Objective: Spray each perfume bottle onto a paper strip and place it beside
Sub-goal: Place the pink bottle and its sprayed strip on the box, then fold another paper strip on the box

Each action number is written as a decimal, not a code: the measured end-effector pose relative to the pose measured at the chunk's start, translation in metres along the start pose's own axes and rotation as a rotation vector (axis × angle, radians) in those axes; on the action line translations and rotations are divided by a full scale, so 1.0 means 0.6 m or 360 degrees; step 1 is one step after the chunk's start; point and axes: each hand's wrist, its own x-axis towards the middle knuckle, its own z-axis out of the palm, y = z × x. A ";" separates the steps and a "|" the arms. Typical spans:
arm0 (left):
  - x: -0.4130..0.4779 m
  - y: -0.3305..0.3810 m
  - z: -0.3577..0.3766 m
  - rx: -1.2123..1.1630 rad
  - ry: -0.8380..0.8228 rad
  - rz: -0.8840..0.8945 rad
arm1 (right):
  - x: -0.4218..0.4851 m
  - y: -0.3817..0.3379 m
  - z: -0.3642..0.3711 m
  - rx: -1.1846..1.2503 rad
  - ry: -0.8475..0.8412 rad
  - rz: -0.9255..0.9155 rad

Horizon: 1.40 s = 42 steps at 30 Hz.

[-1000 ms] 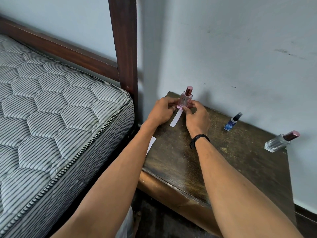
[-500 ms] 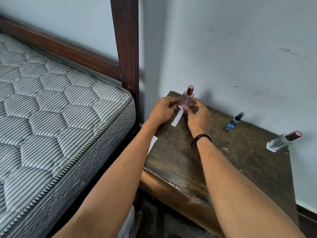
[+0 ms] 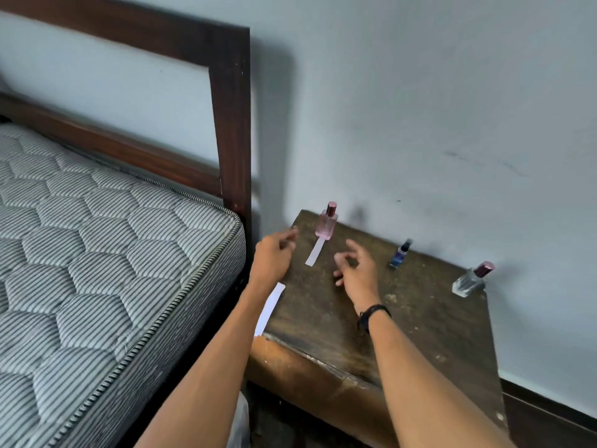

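Nearest, a white sheet of paper [image 3: 269, 307] hangs over the left edge of the dark wooden table [image 3: 323, 324], partly behind the left forearm. Above the table the left grip [image 3: 273, 257] and the right grip [image 3: 355, 270] are both released, fingers loose, holding nothing. A black band [image 3: 373, 315] circles the right wrist. Between the two lies a paper strip [image 3: 315, 256], flat, its far end at the foot of the upright pink bottle [image 3: 327, 223]. Further right, near the wall, stand a small blue bottle [image 3: 400, 254] and a clear bottle [image 3: 471, 279], well apart.

Holds left hand [image 3: 273, 257] and right hand [image 3: 357, 270] empty over desk [image 3: 323, 315], flanking paper strip [image 3: 315, 253] lying against upright pink bottle [image 3: 327, 223].
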 end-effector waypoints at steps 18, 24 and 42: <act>-0.235 0.031 -0.017 0.0042 -0.0453 0.0146 | -0.213 -0.025 -0.083 -0.0213 -0.0290 0.0111; -0.292 0.057 -0.026 0.0474 -0.0633 0.0285 | -0.258 -0.082 -0.083 -0.0706 -0.0337 -0.0172; -0.325 0.079 -0.110 0.0620 -0.0218 0.0172 | -0.323 -0.130 -0.102 -0.1137 -0.0469 -0.0552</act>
